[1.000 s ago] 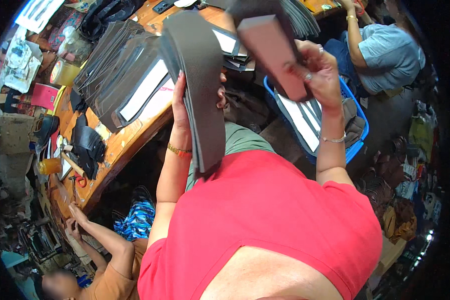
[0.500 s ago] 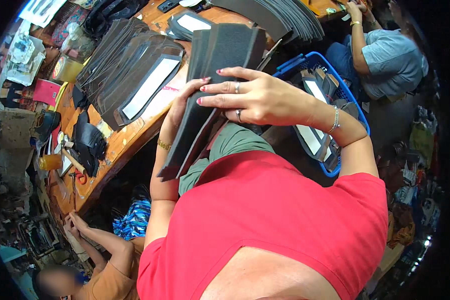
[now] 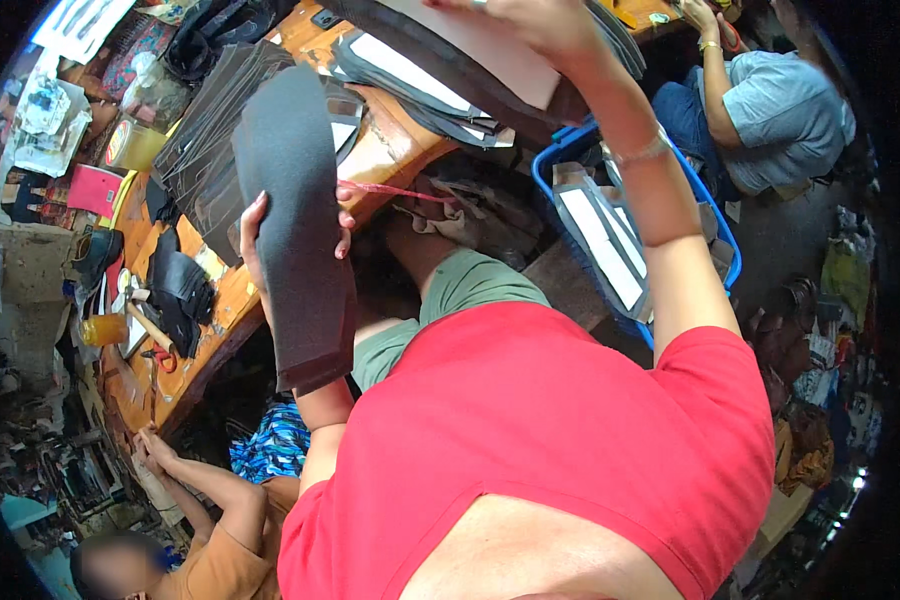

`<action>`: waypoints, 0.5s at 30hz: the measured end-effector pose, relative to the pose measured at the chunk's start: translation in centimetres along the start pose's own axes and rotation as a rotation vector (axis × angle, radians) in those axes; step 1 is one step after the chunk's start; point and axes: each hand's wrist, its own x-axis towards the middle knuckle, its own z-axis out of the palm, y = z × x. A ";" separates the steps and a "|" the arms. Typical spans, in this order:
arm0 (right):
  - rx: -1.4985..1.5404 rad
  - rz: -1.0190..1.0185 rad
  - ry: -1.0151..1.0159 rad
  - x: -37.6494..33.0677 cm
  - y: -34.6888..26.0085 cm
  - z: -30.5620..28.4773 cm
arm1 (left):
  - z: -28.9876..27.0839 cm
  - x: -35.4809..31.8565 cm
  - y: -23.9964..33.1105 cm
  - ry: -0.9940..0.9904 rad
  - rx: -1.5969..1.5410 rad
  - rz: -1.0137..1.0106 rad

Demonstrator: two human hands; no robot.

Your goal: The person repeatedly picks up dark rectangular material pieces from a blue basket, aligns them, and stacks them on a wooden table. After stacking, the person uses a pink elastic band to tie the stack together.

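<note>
My left hand (image 3: 253, 240) is closed around a dark grey stack of long, curved, cut panels (image 3: 288, 170), held upright above my lap. Its fingers wrap both side edges, and the panels' wide end points toward the table. At the upper edge, my right hand (image 3: 545, 30) grips a large dark curved panel (image 3: 410, 35) with a pale inset face. Part of that hand is cut off by the frame and slightly blurred. Beneath the panel lies a pile of dark pieces with white strips (image 3: 400, 72) on the table.
The wooden table (image 3: 390, 125) carries a fanned pile of dark panels (image 3: 195, 130), a hammer (image 3: 150, 325) and red-handled scissors (image 3: 160, 358). A blue basket (image 3: 735, 265) with similar pieces stands at my right. One person (image 3: 775, 130) sits beyond it; another (image 3: 220, 550) sits lower left.
My right hand has left the stack and moved up and away, now holding a curved panel. My left hand has shifted left with its stack, turning the broad face up.
</note>
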 end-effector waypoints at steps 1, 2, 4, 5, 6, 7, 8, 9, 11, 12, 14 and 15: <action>0.010 0.058 0.033 1.1 1.6 0.3 | -0.8 -0.1 0.3 -0.036 -0.020 -0.008; 0.074 0.035 0.027 2.3 5.1 0.7 | -1.7 -0.1 0.4 -0.085 -0.032 -0.022; 0.108 0.094 0.013 3.4 10.4 2.0 | -1.4 -0.6 0.4 -0.051 -0.043 -0.018; 0.068 0.179 0.007 3.5 12.6 2.8 | -1.5 -0.7 0.3 -0.035 -0.052 -0.017; 0.234 0.114 0.041 3.3 17.3 2.9 | -1.1 -0.2 0.3 -0.060 -0.043 -0.025; 0.013 0.207 0.030 3.0 21.2 3.1 | -0.8 0.1 0.1 -0.074 -0.036 -0.026; -0.141 0.170 0.073 2.2 21.7 4.1 | -0.8 -0.1 -0.1 -0.076 -0.036 -0.017; -0.303 0.137 0.124 1.0 21.5 4.8 | -0.7 0.0 -0.4 -0.057 -0.034 -0.012; -0.445 -0.011 0.166 -0.3 19.9 5.0 | 0.3 0.2 -0.9 -0.018 -0.028 -0.002; -0.664 -0.123 0.226 -1.2 18.5 4.6 | 1.0 0.7 -1.2 0.027 -0.025 0.004; -0.854 -0.126 0.120 -3.0 15.7 3.8 | 2.4 1.2 -2.1 0.126 -0.022 0.010; -0.836 -0.043 -0.015 -3.4 13.0 2.9 | 3.1 1.2 -2.5 0.125 -0.018 0.030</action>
